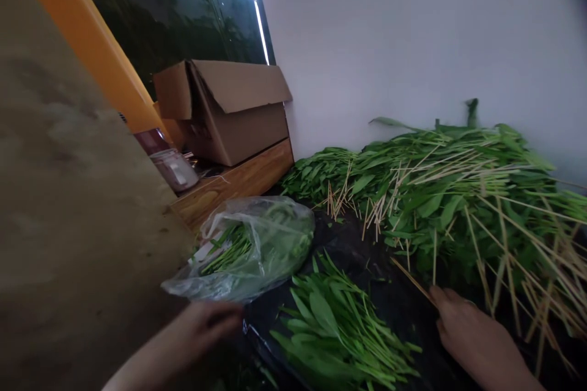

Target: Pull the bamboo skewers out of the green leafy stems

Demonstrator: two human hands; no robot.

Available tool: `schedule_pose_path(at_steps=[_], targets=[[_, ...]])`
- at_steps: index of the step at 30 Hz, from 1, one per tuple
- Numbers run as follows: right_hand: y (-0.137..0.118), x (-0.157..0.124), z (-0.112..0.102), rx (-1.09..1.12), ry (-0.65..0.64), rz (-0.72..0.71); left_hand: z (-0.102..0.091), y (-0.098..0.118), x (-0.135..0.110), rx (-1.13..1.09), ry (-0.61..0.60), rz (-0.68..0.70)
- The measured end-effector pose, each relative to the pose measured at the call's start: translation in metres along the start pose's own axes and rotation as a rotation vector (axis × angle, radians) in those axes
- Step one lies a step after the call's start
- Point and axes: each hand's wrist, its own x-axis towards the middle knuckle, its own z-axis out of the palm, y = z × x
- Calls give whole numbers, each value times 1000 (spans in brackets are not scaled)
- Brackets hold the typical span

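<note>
A big heap of leafy green stalks with pale yellow stems (463, 195) lies against the white wall at the right. In front of it a smaller pile of trimmed green leaves (337, 330) rests on a black sheet (367, 256). My right hand (472, 333) reaches toward the heap, its fingers pinched on a thin pale stem (413, 281). My left hand (202, 324) is blurred at the lower left edge of a clear plastic bag of greens (250, 247); its fingers look curled, and I cannot see what they hold.
An open cardboard box (229, 110) stands on a wooden board (238, 180) at the back. A small lidded container (174, 168) sits beside it. A concrete surface (68, 195) fills the left, with an orange frame (92, 43) behind.
</note>
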Motion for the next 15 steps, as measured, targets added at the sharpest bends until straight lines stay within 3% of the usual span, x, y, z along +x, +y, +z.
schedule_pose_path(at_steps=[3, 4, 5, 7, 9, 12, 15], targets=[[-2, 1, -1, 10, -14, -6, -16, 1, 50, 385, 434, 59], [-2, 1, 0, 32, -11, -5, -11, 0, 62, 489, 480, 34], [0, 2, 2, 63, 0, -1, -1, 0, 70, 548, 442, 27], [4, 4, 7, 120, 33, 7, 28, -3, 76, 484, 152, 74], [8, 5, 12, 154, 57, 3, 60, -6, 71, 356, -46, 189], [12, 6, 18, 164, 65, -6, 85, -10, 61, 263, -107, 301], [12, 6, 20, 176, 78, -6, 72, -16, 62, 234, -36, 303]])
